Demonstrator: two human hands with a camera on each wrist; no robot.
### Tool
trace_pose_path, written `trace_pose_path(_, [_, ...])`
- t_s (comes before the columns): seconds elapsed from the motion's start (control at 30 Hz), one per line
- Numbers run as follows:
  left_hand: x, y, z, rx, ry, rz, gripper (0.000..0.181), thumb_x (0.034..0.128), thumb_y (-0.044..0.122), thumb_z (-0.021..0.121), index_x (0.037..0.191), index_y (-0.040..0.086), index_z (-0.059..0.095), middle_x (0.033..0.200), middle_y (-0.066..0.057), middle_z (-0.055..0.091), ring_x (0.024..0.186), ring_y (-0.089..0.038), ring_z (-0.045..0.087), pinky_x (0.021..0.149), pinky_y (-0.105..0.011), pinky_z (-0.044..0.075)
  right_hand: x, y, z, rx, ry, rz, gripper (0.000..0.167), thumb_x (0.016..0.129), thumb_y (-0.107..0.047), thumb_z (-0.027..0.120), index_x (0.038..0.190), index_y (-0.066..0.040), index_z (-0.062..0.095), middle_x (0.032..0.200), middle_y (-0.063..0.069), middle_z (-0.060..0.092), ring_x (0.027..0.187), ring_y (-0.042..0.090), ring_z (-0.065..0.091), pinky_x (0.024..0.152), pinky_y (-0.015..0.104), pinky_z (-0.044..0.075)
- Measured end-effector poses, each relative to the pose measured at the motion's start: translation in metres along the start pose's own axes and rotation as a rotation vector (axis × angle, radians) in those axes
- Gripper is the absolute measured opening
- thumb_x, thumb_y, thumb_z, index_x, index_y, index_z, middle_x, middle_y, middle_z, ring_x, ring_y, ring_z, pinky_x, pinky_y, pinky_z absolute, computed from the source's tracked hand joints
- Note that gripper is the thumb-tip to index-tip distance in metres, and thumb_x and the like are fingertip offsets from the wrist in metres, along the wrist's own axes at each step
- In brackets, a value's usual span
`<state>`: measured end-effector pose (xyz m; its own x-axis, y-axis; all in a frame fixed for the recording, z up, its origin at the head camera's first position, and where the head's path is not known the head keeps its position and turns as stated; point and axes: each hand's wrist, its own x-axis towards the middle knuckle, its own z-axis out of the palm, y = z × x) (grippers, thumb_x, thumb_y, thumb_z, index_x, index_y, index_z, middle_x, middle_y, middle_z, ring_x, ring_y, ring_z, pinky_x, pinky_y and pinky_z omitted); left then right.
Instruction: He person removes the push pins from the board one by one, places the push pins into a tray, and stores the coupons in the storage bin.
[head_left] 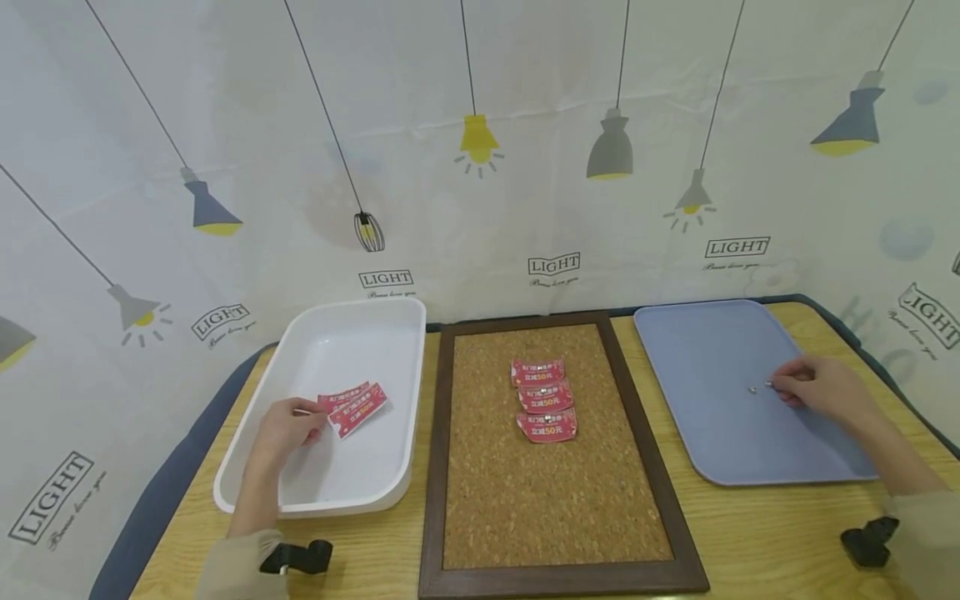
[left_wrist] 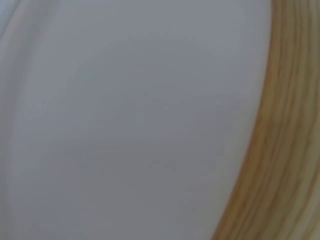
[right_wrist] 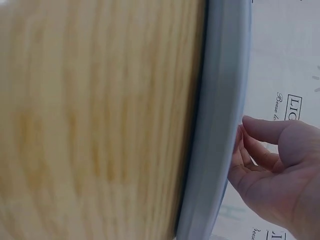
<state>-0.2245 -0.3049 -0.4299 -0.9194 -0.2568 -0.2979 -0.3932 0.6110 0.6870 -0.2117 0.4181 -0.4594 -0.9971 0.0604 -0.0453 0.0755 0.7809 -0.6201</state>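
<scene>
My left hand is over the white tray and pinches a red paper coupon by its left end. Partly beneath that coupon lies another red coupon. On the framed corkboard, three more red coupons overlap in a column, each with a small silvery pin near its top. Above the blue tray, my right hand pinches a small silver pin between thumb and fingertips. Another small pin lies on that tray. In the right wrist view the tray's rim hides the right fingertips.
A wooden table carries the two trays, with the corkboard between them. Behind stands a pale wall covering printed with lamps. Black straps or mounts sit at both wrists. The left wrist view holds only tray wall and table.
</scene>
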Motion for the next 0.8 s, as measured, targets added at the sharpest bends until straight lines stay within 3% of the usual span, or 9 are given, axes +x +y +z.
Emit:
trace_pose_path(0.13, [-0.002,0.002,0.0,-0.007,0.014,-0.004,0.035,0.0991,0.014,0.061,0.125,-0.008,0.056,0.108,-0.021,0.062,0.083,-0.021,0.06,0.071,-0.028,0.051,-0.003,0.0,-0.001,0.013,0.001,0.012,0.04,0.102,-0.02,0.057,0.111,0.019,0.058,0.081,0.005,0.071,0.066,0.01,0.065,0.059,0.023,0.052])
trace_pose_path(0.4, [-0.015,0.01,0.002,-0.049,0.053,0.085,0.034,0.1013,0.015,0.06,0.127,-0.007,0.056,0.114,-0.021,0.062,0.094,-0.025,0.063,0.079,-0.031,0.054,-0.007,0.0,0.001,0.042,0.032,0.027,0.041,0.103,-0.018,0.054,0.114,0.022,0.055,0.08,0.007,0.069,0.065,0.008,0.063,0.057,0.024,0.052])
trace_pose_path(0.63, [-0.029,0.028,0.007,-0.048,0.065,0.183,0.03,0.1019,0.015,0.059,0.123,-0.006,0.059,0.115,-0.022,0.063,0.095,-0.028,0.064,0.081,-0.035,0.056,-0.009,-0.004,0.002,0.063,0.067,0.013,0.041,0.104,-0.021,0.054,0.116,0.018,0.057,0.085,0.01,0.07,0.066,0.007,0.063,0.058,0.024,0.052])
trace_pose_path(0.8, [-0.041,0.043,0.013,-0.067,0.06,0.219,0.029,0.102,0.016,0.06,0.123,-0.004,0.06,0.116,-0.021,0.062,0.101,-0.033,0.062,0.085,-0.04,0.055,-0.01,-0.013,0.002,0.095,0.064,0.007,0.043,0.105,-0.024,0.055,0.12,0.016,0.057,0.097,0.02,0.07,0.07,0.003,0.064,0.062,0.023,0.054])
